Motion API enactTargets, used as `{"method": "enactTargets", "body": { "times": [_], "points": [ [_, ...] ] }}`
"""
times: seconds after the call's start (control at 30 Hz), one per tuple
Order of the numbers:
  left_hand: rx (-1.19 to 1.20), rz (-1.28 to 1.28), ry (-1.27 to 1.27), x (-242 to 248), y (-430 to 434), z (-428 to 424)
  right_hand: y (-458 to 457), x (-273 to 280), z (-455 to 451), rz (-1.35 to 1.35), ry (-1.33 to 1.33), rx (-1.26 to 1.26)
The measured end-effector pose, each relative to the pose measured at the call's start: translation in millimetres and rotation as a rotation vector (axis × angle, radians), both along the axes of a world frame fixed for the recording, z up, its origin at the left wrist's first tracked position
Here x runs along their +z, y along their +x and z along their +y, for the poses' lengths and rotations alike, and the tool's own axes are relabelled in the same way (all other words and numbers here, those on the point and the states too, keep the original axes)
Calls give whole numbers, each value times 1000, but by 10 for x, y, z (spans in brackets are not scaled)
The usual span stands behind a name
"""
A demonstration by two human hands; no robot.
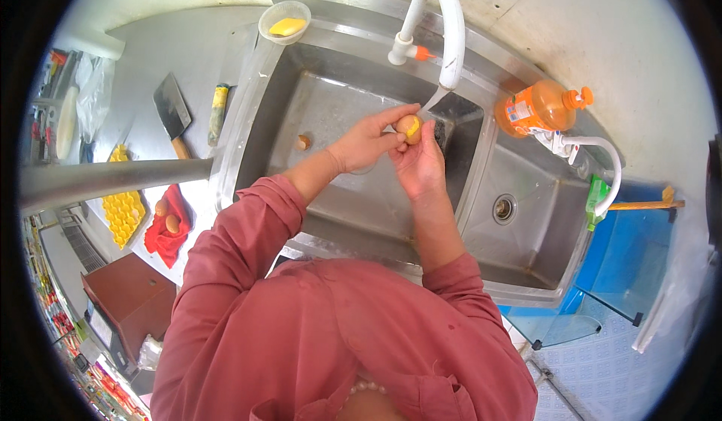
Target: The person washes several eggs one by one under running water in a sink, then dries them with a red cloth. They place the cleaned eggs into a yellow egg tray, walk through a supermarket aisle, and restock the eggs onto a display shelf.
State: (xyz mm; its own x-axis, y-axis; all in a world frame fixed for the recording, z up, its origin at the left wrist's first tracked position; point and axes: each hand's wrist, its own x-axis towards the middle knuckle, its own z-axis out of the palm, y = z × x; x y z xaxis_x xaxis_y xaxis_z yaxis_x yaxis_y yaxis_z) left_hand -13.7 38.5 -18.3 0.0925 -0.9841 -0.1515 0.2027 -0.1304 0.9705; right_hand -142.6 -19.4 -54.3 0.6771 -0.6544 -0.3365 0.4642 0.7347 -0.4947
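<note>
Both my hands are at a brown egg (pixel 405 126) with a bright yellow patch on its side, above the left basin of the steel sink (pixel 338 207). My left hand (pixel 369 139) has its thumb and fingers around the egg from the left. From below and the right, my right hand (pixel 420 164) cups it. Water runs from the white gooseneck faucet (pixel 451 43) just behind the egg, close to my fingertips. A piece of brown eggshell (pixel 303 142) lies on the basin floor, left of my hands. Something dark, partly hidden by my right hand, lies beyond it.
A plastic bowl (pixel 299 13) holding a yellow piece stands at the sink's back left corner. Left are a cleaver (pixel 173 105), a yellow-and-green handled item (pixel 218 113), a yellow egg tray (pixel 121 207) and eggs (pixel 172 223) on red cloth (pixel 169 246). An orange bottle (pixel 541 108) stands right.
</note>
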Motion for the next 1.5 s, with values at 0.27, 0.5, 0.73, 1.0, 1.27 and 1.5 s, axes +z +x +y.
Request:
{"method": "enactTargets", "body": {
  "times": [0.27, 0.5, 0.73, 1.0, 1.27, 1.5],
  "points": [
    [131, -113, -16, -3, -112, -61, -48, -34, -96, -23, -64, 108],
    [253, -124, -3, -39, -179, -135, 21, -19, -50, -24, -130, 44],
    [417, 23, 94, -29, -252, -253, 103, 18, -15, 23, -269, -28],
    [268, 155, 121, 59, -146, -285, 120, 81, -98, 22, -222, -57],
    [222, -88, -54, 57, -108, -258, 99, 100, -197, -76, -124, -21],
    [297, 171, 210, 138, -130, -354, 154, 127, -59, 91, -367, -21]
  ]
}}
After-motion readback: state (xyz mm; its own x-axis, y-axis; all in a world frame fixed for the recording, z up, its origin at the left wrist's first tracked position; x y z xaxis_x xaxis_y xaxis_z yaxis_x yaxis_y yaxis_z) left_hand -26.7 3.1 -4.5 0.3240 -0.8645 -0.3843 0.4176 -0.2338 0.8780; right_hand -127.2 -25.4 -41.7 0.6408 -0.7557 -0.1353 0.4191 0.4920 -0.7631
